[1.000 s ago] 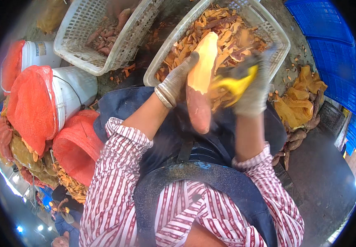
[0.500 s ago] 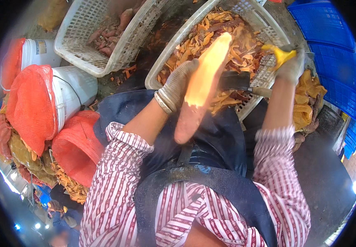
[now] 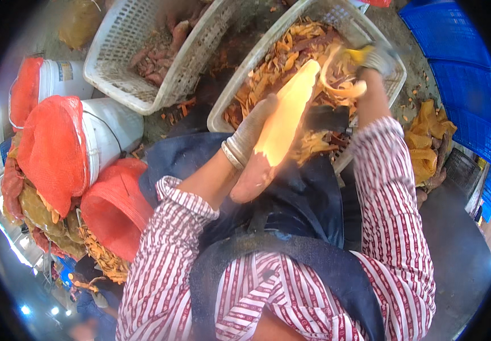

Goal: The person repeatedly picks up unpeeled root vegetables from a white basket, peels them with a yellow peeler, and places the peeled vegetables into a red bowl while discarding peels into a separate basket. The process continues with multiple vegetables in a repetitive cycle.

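The left hand (image 3: 252,128) holds a partly peeled sweet potato (image 3: 282,122) over the near edge of the white crate (image 3: 216,118); the blurry right hand (image 3: 378,60) holds what looks like a yellow peeler (image 3: 358,55) above it.

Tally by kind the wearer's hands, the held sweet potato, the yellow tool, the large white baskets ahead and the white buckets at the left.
Hands: 2 (left hand, right hand)
Sweet potato: 1
Yellow tool: 1
White baskets: 2 (left basket, right basket)
White buckets: 2 (near bucket, far bucket)
Total: 8
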